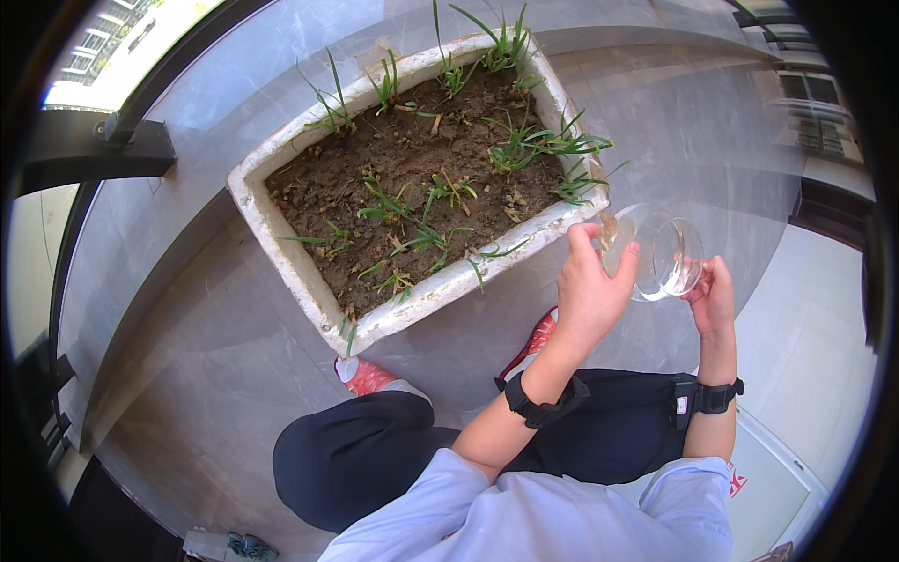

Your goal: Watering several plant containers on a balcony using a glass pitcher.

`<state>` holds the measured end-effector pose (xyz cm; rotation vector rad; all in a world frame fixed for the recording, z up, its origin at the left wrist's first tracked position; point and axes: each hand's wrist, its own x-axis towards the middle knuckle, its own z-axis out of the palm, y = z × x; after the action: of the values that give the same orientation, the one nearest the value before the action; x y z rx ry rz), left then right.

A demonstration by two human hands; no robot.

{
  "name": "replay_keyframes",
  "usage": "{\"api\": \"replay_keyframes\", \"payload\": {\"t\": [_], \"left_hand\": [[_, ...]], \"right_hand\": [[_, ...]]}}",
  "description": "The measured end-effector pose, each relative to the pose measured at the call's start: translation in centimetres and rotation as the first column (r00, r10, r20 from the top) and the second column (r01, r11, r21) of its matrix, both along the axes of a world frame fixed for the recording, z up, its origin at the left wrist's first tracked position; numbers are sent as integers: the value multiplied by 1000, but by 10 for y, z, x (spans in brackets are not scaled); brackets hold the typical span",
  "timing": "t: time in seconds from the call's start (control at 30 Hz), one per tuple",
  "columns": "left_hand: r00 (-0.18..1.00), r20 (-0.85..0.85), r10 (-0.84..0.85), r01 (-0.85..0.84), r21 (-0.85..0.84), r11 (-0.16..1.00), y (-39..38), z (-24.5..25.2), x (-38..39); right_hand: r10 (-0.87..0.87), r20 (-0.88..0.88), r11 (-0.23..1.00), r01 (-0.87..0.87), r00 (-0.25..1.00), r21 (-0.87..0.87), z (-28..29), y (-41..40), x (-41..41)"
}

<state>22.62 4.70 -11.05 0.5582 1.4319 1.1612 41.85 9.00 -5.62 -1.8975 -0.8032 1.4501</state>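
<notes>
A clear, see-through container (666, 256) lies tilted between my hands, off the right corner of the planter. My left hand (597, 281) has its thumb and fingers around a round, translucent piece at the container's left end, with a brownish patch on it; whether this is a lid or the base I cannot tell. My right hand (709, 291) grips the container's rim at the other end. To the left stands a white foam box planter (435, 309) filled with brown soil (428, 151), with tufts of narrow green plants (516, 151) growing in it.
My shoes (366, 378) are on the grey tiled floor (232, 337) just below the planter. A dark metal railing (133, 91) runs along the left. At the bottom left lies a pair of dark shoes (251, 546). A white-framed panel (786, 471) is at the lower right.
</notes>
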Motion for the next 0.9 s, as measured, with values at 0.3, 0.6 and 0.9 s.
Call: {"api": "replay_keyframes", "payload": {"t": [0.3, 0.6, 0.9], "left_hand": [[996, 23, 89, -89, -3, 996, -6, 0, -1], [956, 88, 280, -278, -30, 960, -17, -1, -11], [924, 65, 376, -373, -52, 926, -25, -1, -14]], "right_hand": [[17, 20, 1000, -17, 1000, 16, -3, 5, 0], [241, 41, 967, -244, 970, 72, 1, 14, -26], [305, 105, 945, -315, 946, 93, 0, 21, -42]]}}
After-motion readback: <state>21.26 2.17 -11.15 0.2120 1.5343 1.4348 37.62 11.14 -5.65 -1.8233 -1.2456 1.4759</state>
